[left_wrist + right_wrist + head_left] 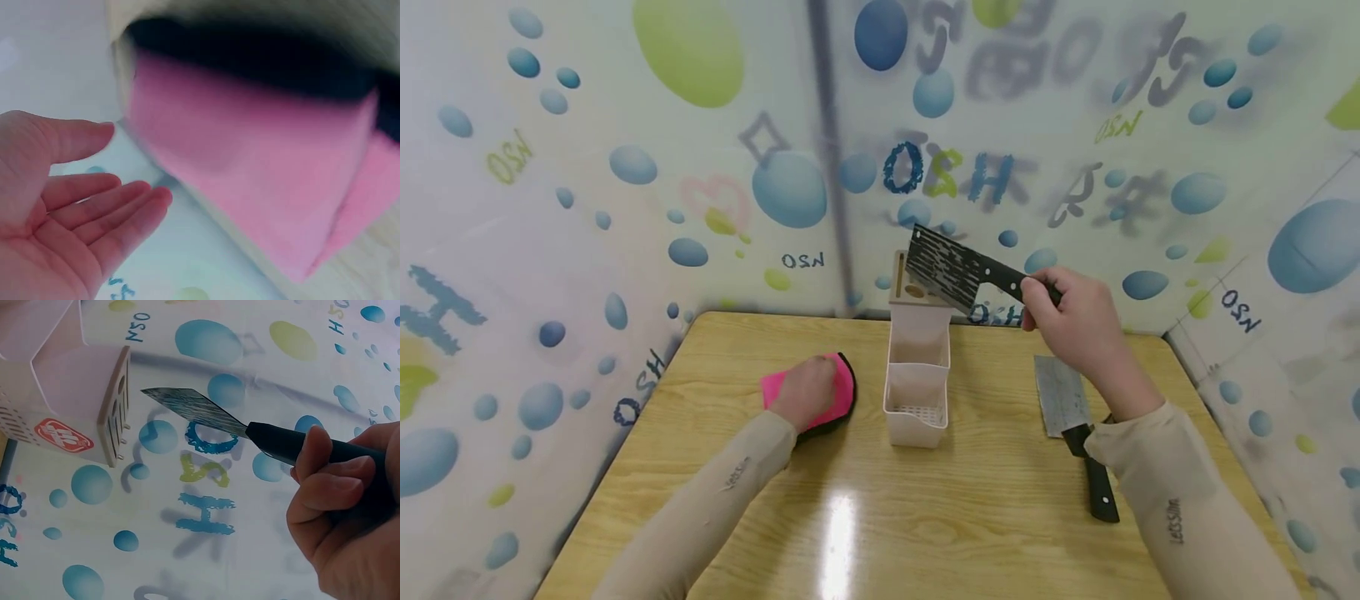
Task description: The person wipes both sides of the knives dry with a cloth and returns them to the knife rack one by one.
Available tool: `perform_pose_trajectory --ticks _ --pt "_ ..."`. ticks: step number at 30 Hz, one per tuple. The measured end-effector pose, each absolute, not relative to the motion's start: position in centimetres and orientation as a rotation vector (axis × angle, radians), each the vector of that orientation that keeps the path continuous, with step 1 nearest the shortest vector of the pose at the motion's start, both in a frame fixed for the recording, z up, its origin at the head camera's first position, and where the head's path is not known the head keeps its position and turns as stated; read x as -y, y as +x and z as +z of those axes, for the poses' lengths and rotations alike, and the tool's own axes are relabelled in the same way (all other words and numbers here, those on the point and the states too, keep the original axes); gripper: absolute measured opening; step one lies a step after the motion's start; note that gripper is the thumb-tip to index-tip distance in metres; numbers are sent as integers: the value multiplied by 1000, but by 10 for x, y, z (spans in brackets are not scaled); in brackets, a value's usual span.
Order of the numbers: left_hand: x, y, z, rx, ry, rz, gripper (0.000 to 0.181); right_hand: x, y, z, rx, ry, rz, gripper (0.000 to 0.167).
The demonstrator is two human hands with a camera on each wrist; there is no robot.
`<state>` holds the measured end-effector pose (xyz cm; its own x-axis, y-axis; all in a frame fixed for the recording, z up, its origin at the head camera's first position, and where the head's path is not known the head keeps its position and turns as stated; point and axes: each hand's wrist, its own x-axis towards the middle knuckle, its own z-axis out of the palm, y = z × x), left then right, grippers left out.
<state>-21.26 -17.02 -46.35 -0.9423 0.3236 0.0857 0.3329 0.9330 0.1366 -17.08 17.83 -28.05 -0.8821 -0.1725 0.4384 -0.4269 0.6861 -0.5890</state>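
My right hand (1075,321) grips the black handle of a cleaver (943,267) whose blade has dark and light streaks. Raised off the table, the blade overlaps the slotted top of a pale knife holder (917,383) in the head view. In the right wrist view, the blade is apart from the holder's slots. My left hand (807,390) is at a folded pink cloth with black edging (844,396). The left wrist view shows that hand's fingers (131,219) extended and a gap between them and the cloth; the cloth is partly blurred there.
A second cleaver (1063,396) with a plain grey blade lies on the right of the wooden table (880,525), its black handle towards me and partly beside my right sleeve. Behind the table is a wall covering (790,75) with blue and green spots.
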Motion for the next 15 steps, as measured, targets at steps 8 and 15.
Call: perform_pose_trajectory --ticks 8,15 --pt "153 -216 -439 3061 -506 -596 28 -177 -173 -266 2580 467 987 31" --pt "135 -212 -436 2951 -550 -868 36 -175 -178 -257 2646 427 952 34"
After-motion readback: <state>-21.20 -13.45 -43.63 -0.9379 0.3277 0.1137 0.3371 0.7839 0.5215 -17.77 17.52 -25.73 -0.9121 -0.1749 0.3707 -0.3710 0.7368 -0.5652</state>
